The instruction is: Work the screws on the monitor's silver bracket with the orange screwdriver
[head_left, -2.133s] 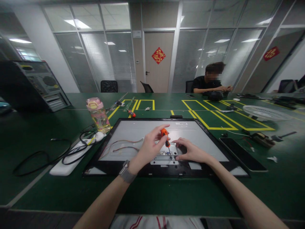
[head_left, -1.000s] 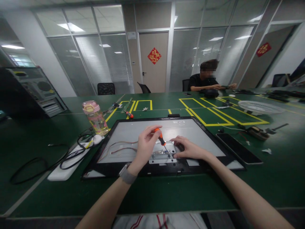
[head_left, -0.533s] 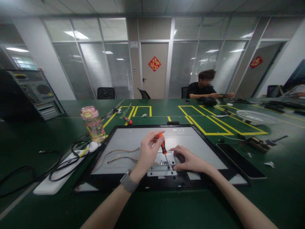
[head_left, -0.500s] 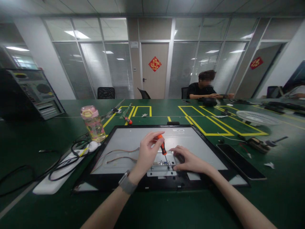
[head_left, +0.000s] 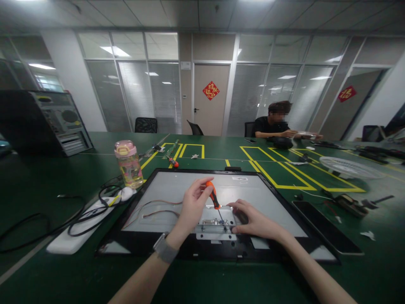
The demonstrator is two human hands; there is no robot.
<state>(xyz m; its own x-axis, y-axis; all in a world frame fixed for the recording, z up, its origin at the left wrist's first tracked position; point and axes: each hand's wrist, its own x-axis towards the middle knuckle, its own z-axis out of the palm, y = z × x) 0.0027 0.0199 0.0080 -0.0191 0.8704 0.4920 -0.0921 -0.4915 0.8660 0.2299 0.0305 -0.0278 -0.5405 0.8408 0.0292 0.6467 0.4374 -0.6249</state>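
An orange-and-black screwdriver point(head_left: 214, 196) is pinched by its handle in my left hand point(head_left: 192, 203). It leans, its shaft pointing down at the silver metal bracket point(head_left: 205, 235); whether the tip sits in a screw is too small to tell. My right hand point(head_left: 253, 219) grips the bracket's right side with thumb and curved fingers. The bracket rests on the grey back of a flat display panel point(head_left: 272, 202) with a black frame, lying on the green table. Thin wires point(head_left: 158, 213) run over the panel to the left of the bracket, passing behind my left hand.
Left of the panel are a white power strip point(head_left: 63, 242) with black cables and a pink-lidded bottle point(head_left: 129, 164). A black phone point(head_left: 325, 228) lies to the right. Farther off are a computer case point(head_left: 28, 122), a red screwdriver point(head_left: 174, 163), a white round grille point(head_left: 344, 166) and a seated person point(head_left: 268, 126).
The view has tilted and shifted slightly, so everything sits a little lower and mostly farther right. Both hands keep their grips. The person opposite now holds up a pale object.
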